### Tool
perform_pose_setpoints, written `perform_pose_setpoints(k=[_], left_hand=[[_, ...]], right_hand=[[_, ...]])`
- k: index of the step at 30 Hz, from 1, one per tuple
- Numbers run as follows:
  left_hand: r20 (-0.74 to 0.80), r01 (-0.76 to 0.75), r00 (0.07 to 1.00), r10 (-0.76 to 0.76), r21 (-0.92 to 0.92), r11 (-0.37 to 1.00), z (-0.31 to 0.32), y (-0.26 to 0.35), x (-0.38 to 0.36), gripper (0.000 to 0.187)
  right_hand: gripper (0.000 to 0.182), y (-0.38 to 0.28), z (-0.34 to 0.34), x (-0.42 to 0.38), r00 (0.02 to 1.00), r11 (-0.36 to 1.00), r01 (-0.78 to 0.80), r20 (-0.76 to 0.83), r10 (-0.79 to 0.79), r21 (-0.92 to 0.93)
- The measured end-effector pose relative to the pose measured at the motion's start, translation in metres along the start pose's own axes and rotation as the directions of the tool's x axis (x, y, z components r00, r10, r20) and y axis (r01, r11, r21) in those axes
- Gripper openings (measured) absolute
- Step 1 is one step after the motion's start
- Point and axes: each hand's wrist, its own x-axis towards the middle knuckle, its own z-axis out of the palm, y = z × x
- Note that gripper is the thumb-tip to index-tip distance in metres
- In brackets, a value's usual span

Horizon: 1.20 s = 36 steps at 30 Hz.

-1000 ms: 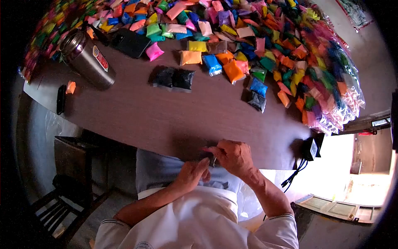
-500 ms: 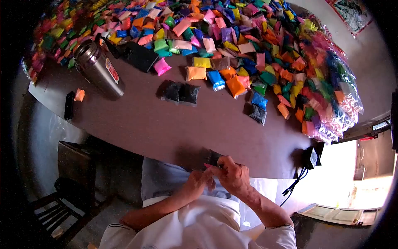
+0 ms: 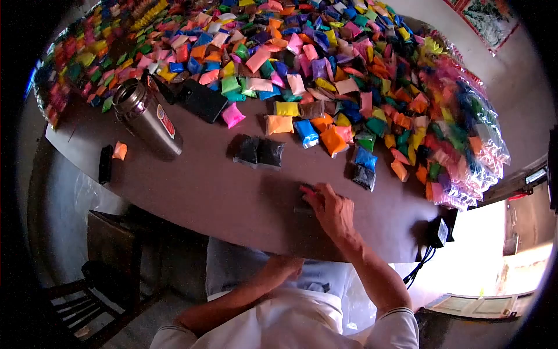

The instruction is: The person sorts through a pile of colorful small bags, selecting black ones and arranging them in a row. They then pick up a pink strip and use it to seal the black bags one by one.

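Head: right hand [image 3: 333,213] over table [image 3: 215,195], left hand [image 3: 287,269] outside its edge.

On our table [image 3: 221,192], the heap of packets [image 3: 325,41] spreads across the far side. Before it, at our left, sits the flask [image 3: 148,119], with the flat case [image 3: 203,101] to its right. Two adjoining packets [image 3: 258,152] lie nearer us. Near the left edge, a single packet [image 3: 120,150] lies just right of a narrow bar [image 3: 105,164]; a chair [image 3: 110,279] stands beyond that edge.

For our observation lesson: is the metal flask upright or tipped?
The flask stands upright: its base meets the table, its top end raised.
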Motion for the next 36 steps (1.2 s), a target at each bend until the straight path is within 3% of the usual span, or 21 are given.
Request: perform_pose_setpoints(k=[2,4,7,9,12,16,17,19,21,23,25,27,30,33,35,36], left_hand=[[0.017,-0.017,1.0,0.015,0.105,0.994,-0.003,0.004,0.002,0.038],[-0.002,-0.009,1.0,0.009,-0.134,0.991,-0.002,0.016,-0.002,0.035],[0.05,0.029,0.999,-0.019,-0.204,0.979,-0.011,0.006,0.0,0.031],[0.05,0.021,0.999,-0.012,-0.176,0.984,-0.015,-0.001,-0.002,0.031],[0.043,-0.004,0.999,0.011,-0.156,0.988,-0.014,-0.004,-0.004,0.031],[-0.015,-0.034,0.999,0.032,-0.122,0.992,-0.013,-0.006,-0.001,0.03],[0.007,-0.027,1.0,0.028,-0.116,0.993,-0.014,-0.007,-0.002,0.03],[-0.131,0.069,0.989,-0.07,-0.007,0.998,-0.016,-0.01,-0.004,0.027],[-0.026,0.002,1.0,-0.002,0.008,1.0,-0.028,-0.027,0.004,0.028],[0.063,-0.063,0.996,0.062,0.013,0.998,-0.03,-0.03,0.006,0.029],[0.076,-0.043,0.996,0.036,0.088,0.995,-0.022,-0.019,0.002,0.032],[0.072,-0.034,0.997,0.03,0.056,0.998,-0.011,-0.004,-0.001,0.033],[0.073,-0.011,0.997,0.008,0.04,0.999,-0.008,0.001,-0.004,0.035],[0.06,0.023,0.998,-0.025,0.03,0.999,-0.009,0.001,-0.009,0.037],[0.037,0.042,0.998,-0.041,-0.004,0.999,-0.01,0.001,-0.01,0.039],[0.04,0.018,0.999,-0.017,-0.036,0.999,-0.01,0.001,-0.011,0.039]], right_hand=[[0.024,0.006,0.012,0.023,0.999,1.0,-0.025,-0.021,0.025,-0.012],[0.024,0.008,0.021,0.043,0.998,0.998,-0.052,-0.043,0.051,-0.02],[0.023,0.006,0.031,0.066,0.996,0.995,-0.063,-0.063,0.058,-0.076],[0.023,0.005,0.038,0.074,0.992,1.0,-0.008,-0.129,0.004,-0.031],[0.022,0.006,0.038,0.078,0.995,1.0,-0.002,-0.104,0.003,0.007],[0.017,0.009,0.026,0.063,0.986,0.988,-0.065,-0.144,0.086,0.142],[0.013,0.012,0.02,0.051,0.981,0.995,-0.043,-0.184,0.058,0.087],[0.01,0.023,0.006,0.028,0.973,0.999,-0.035,-0.228,0.037,0.014],[0.009,0.04,-0.009,0.008,0.965,0.994,-0.046,-0.26,0.017,-0.103],[0.014,0.056,-0.024,0.001,0.94,0.976,-0.154,-0.326,0.097,-0.154],[0.03,0.065,-0.045,0.003,0.873,0.883,-0.449,-0.277,0.401,-0.138],[0.036,0.083,-0.048,0.005,0.853,0.869,-0.479,-0.3,0.427,-0.123],[0.038,0.091,-0.05,0.005,0.863,0.86,-0.496,-0.18,0.473,-0.121],[0.041,0.09,-0.048,-0.004,0.898,0.908,-0.414,-0.194,0.395,-0.066],[0.046,0.066,-0.057,-0.012,0.86,0.866,-0.5,0.131,0.494,0.013],[0.049,0.059,-0.053,-0.019,0.857,0.878,-0.474,0.195,0.477,-0.068]])
